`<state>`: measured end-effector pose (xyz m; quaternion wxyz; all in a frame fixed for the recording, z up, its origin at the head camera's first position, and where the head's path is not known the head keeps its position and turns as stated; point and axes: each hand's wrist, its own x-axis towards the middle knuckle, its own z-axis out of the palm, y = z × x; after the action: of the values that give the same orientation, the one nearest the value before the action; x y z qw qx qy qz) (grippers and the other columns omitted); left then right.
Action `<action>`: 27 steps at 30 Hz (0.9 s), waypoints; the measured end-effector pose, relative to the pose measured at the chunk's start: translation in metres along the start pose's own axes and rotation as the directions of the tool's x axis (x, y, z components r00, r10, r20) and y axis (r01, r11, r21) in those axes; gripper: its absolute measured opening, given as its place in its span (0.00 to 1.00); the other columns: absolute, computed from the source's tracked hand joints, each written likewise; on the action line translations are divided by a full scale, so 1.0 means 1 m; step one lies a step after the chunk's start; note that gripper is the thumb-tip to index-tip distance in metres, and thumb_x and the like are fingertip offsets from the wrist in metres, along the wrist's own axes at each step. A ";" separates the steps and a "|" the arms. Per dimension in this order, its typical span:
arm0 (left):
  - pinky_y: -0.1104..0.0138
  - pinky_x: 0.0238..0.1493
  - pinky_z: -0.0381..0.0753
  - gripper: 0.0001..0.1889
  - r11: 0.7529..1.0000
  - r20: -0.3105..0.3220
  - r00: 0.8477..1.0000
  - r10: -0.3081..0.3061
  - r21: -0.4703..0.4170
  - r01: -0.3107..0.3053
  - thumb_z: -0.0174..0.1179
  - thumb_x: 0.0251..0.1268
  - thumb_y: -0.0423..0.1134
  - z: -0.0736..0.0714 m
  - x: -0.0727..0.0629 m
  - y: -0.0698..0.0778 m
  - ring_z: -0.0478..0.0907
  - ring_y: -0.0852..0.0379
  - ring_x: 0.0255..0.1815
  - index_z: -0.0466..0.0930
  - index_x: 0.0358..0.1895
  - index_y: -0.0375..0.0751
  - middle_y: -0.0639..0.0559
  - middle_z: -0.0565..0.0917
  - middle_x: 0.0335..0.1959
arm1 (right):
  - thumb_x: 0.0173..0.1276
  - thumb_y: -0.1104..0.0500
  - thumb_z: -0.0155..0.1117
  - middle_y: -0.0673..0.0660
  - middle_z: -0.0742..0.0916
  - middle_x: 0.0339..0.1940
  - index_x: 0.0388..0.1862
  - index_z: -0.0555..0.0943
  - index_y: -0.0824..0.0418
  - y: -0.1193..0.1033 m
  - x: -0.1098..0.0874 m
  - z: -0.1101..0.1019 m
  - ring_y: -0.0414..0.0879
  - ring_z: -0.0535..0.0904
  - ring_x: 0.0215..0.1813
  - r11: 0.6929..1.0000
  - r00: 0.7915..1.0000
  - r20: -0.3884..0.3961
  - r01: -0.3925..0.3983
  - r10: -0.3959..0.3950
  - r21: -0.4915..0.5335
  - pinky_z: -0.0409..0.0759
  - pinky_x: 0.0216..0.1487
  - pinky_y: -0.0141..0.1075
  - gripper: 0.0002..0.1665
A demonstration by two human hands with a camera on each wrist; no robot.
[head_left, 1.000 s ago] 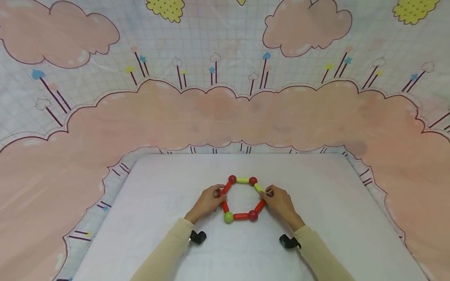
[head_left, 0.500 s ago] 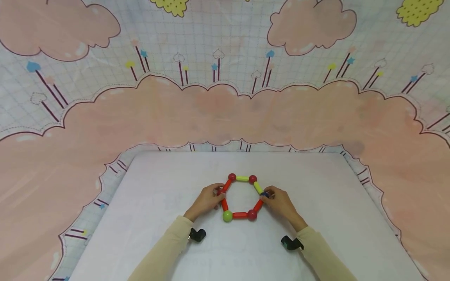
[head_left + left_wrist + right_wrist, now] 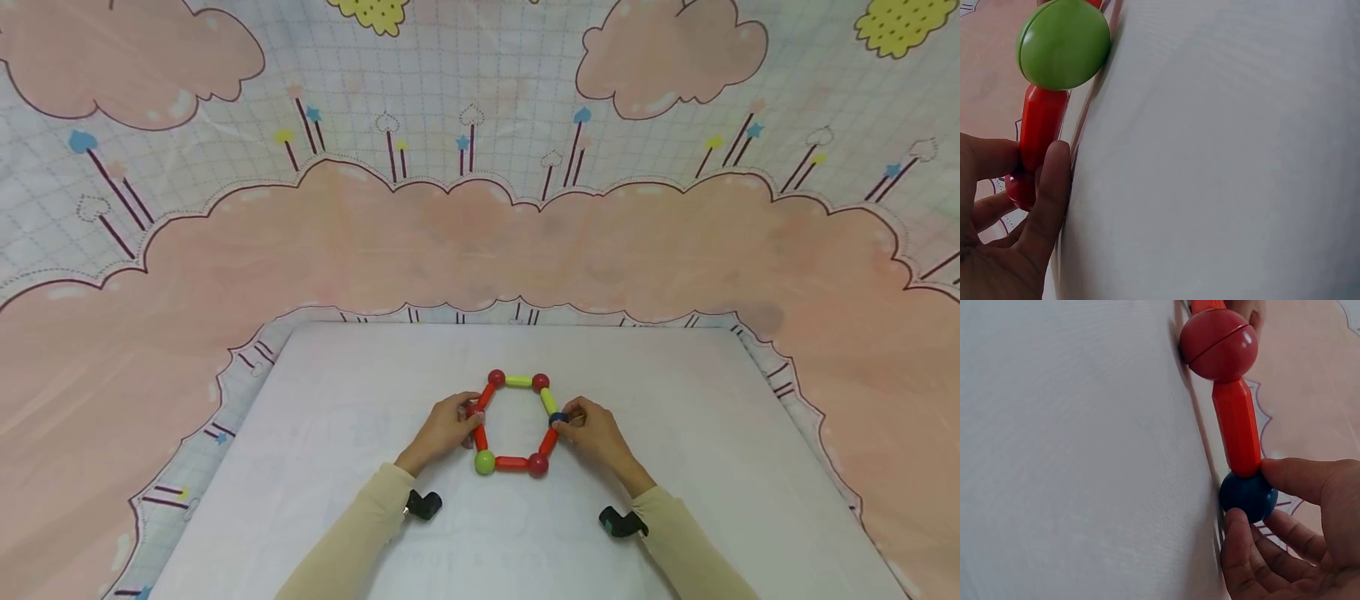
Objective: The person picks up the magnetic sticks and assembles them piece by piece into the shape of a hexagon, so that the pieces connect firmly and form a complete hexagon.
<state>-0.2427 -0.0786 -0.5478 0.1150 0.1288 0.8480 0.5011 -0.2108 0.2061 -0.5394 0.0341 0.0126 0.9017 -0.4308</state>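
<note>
Several balls and short rods, which look like magnetic building pieces, form a closed ring on the white table. My left hand (image 3: 442,431) pinches the red ball (image 3: 1020,190) at the ring's left corner, partly hidden by the fingers. On the right, my right hand (image 3: 600,433) holds the blue ball (image 3: 1249,497) between thumb and fingers. Red rods (image 3: 512,463) join the green ball (image 3: 484,462) and a red ball (image 3: 538,464) on the near side. Across the far side, a yellow-green rod (image 3: 518,381) links two red balls (image 3: 497,378); another slants down to the blue ball.
The white tabletop (image 3: 360,367) extends around the ring on all sides. Beyond its edges hangs or lies a cloud-patterned cloth (image 3: 420,250). Black wrist cameras (image 3: 425,505) sit at both sleeves, close above the table.
My right hand has shifted the blue ball slightly left, toward the ring's middle, so that side bulges less. More of the blue ball shows now. My left hand stays on its red ball.
</note>
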 end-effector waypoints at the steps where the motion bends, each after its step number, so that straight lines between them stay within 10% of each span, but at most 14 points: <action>1: 0.69 0.23 0.80 0.23 1.000 -0.002 1.000 -0.001 -0.002 0.001 0.60 0.68 0.36 0.000 0.000 0.000 0.79 0.61 0.18 0.71 0.65 0.38 0.43 0.82 0.40 | 0.61 0.57 0.72 0.57 0.85 0.38 0.46 0.78 0.61 0.000 0.000 0.000 0.44 0.79 0.34 1.000 1.000 0.001 -0.001 0.001 0.007 0.79 0.30 0.32 0.17; 14: 0.68 0.21 0.78 0.22 0.999 -0.037 0.999 -0.012 0.041 0.013 0.58 0.70 0.41 0.000 0.001 0.001 0.74 0.61 0.17 0.73 0.64 0.39 0.43 0.81 0.47 | 0.67 0.54 0.66 0.58 0.86 0.48 0.52 0.79 0.60 0.004 0.004 -0.011 0.46 0.83 0.44 0.999 1.000 -0.005 -0.001 0.001 -0.051 0.81 0.39 0.36 0.18; 27: 0.58 0.52 0.82 0.18 0.982 -0.196 0.977 0.084 0.180 -0.048 0.59 0.70 0.42 -0.023 -0.003 0.011 0.82 0.49 0.52 0.77 0.59 0.39 0.43 0.82 0.53 | 0.73 0.47 0.58 0.64 0.74 0.67 0.62 0.75 0.60 0.001 0.008 -0.042 0.62 0.74 0.65 0.951 0.990 -0.015 0.130 -0.140 -0.280 0.76 0.61 0.56 0.26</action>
<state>-0.2460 -0.0938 -0.5274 -0.0005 0.1147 0.8911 0.4391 -0.2211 0.2390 -0.5147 -0.0097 -0.0467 0.9525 -0.3007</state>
